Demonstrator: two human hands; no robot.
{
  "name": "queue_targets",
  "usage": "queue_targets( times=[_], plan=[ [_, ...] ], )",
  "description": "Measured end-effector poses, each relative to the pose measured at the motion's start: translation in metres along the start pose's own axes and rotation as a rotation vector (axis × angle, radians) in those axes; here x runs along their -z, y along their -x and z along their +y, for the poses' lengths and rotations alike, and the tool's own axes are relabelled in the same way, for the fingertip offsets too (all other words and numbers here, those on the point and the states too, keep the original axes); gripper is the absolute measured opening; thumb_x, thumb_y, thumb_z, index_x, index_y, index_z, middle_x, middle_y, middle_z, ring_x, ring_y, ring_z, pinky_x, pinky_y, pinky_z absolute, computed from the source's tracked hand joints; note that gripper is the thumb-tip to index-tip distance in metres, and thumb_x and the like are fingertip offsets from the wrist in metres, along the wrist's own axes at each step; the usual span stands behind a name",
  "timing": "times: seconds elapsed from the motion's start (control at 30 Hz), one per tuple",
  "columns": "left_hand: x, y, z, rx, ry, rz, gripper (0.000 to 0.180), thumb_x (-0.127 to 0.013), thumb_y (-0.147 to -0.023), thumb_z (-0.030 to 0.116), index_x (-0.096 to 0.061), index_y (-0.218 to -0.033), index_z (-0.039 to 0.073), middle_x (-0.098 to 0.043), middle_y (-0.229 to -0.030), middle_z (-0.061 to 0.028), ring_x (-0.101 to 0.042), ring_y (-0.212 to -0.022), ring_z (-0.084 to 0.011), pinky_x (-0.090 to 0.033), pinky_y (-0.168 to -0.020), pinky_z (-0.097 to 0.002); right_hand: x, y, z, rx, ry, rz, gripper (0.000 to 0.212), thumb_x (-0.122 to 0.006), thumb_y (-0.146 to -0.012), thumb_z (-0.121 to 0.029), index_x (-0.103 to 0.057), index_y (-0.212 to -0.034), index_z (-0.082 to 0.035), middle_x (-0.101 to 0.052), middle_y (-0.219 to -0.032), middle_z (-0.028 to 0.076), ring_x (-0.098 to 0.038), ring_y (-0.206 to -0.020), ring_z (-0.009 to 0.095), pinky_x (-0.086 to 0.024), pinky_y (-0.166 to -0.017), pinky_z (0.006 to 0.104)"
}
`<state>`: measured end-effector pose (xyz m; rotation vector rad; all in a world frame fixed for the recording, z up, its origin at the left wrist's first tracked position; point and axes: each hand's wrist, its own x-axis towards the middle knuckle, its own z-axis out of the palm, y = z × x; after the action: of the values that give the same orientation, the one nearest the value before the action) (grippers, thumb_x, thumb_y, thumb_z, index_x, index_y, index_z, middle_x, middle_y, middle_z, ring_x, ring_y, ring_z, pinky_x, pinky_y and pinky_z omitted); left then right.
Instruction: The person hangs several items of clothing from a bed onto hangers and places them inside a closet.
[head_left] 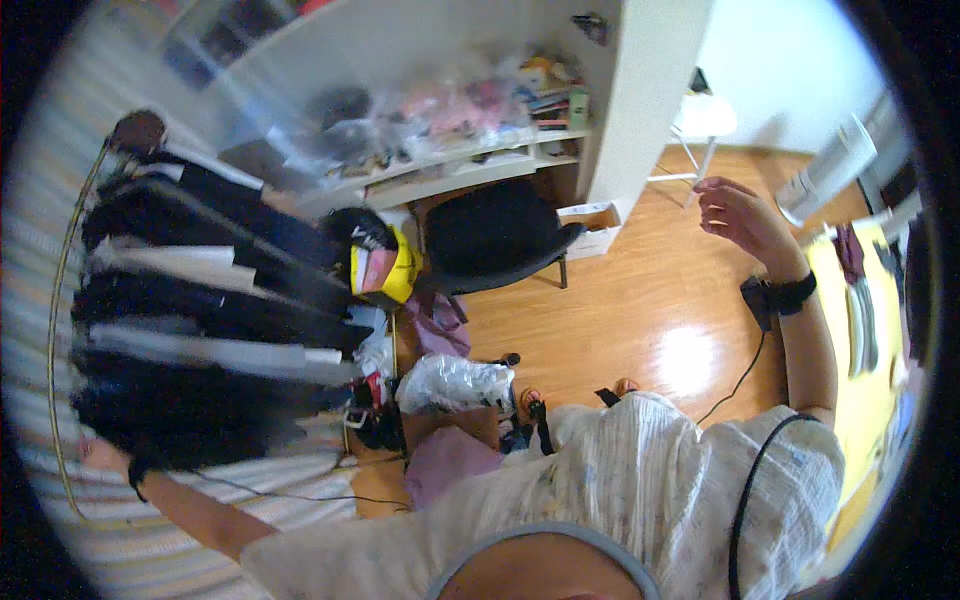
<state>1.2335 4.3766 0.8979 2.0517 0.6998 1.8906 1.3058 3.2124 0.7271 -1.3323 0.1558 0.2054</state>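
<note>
Dark clothes (200, 310) hang in a row on a rack with a thin metal rail (55, 330) at the left, with a few white and grey garments among the black ones. My left hand (103, 456) reaches to the near end of this row, beside the rail. Its fingers are blurred against the dark cloth, and I cannot see whether they grip anything. Up at the right, my right hand (740, 218) is raised over the wooden floor (640, 310), empty, its fingers loosely bent and apart. Black bands with cords sit on both wrists.
A black chair (495, 237) stands before a cluttered shelf (450, 150). Between rack and chair are a yellow bag (400, 270), a clear plastic-wrapped bundle (455, 385) and purple cloth (450, 465). A white box (597, 228), a white stool (703, 118) and a yellow-covered surface (850, 400) lie further right.
</note>
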Motion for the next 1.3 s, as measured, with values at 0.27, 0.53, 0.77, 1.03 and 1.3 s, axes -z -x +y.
queue_targets(
  times=[0.27,0.53,0.77,1.03,1.3],
  plan=[
    [-0.007,0.331,0.323,-0.291,0.052,-0.201,0.040,-0.032,-0.101,0.017,-0.065,-0.097,-0.004,-0.067,-0.103,-0.0177,-0.061,-0.092,-0.0285,-0.044,-0.091,-0.0384,0.044,0.029,0.024,-0.086,0.044,0.149,0.019,-0.051,-0.095,-0.019,-0.059,-0.107,-0.006,-0.061,-0.091,0.003,-0.062,-0.083,0.012,-0.052,-0.078,0.0257],
    [-0.030,0.682,0.662,0.060,1.355,-1.036,0.025,-0.032,-0.072,-0.009,-0.036,-0.094,0.003,-0.056,-0.080,-0.0142,-0.055,-0.078,-0.0277,-0.043,-0.088,-0.0457,0.190,0.064,0.007,-0.072,-0.005,0.181,0.018,-0.053,-0.093,-0.014,-0.057,-0.107,-0.004,-0.062,-0.088,0.004,-0.062,-0.085,0.013,-0.050,-0.080,0.0258],
    [-0.008,0.830,0.926,-0.547,1.437,-1.905,0.026,-0.036,-0.073,-0.013,-0.041,-0.094,0.002,-0.057,-0.082,-0.0120,-0.056,-0.078,-0.0234,-0.046,-0.074,-0.0342,0.356,0.118,-0.044,0.189,0.200,0.163,0.048,-0.061,-0.091,-0.011,-0.039,-0.134,-0.006,-0.062,-0.101,0.006,-0.059,-0.094,0.013,-0.049,-0.085,0.0280],
    [0.008,1.004,1.193,-0.663,1.587,-2.292,0.019,-0.040,-0.078,-0.008,-0.040,-0.094,0.001,-0.055,-0.085,-0.0154,-0.058,-0.077,-0.0291,-0.047,-0.070,-0.0355,0.535,0.101,-0.084,0.291,0.013,0.338,0.060,-0.053,-0.096,-0.019,-0.020,-0.145,-0.010,-0.061,-0.107,0.012,-0.062,-0.092,0.017,-0.051,-0.079,0.0308],
    [-0.043,1.139,1.399,-0.806,1.628,-2.292,0.016,-0.042,-0.077,-0.004,-0.039,-0.091,0.002,-0.052,-0.082,-0.0143,-0.054,-0.075,-0.0266,-0.044,-0.069,-0.0354,0.747,0.004,-0.142,0.194,0.125,0.740,0.025,-0.047,-0.099,-0.027,-0.046,-0.109,-0.005,-0.057,-0.081,0.005,-0.064,-0.080,0.015,-0.053,-0.056,0.0274]
  ],
)
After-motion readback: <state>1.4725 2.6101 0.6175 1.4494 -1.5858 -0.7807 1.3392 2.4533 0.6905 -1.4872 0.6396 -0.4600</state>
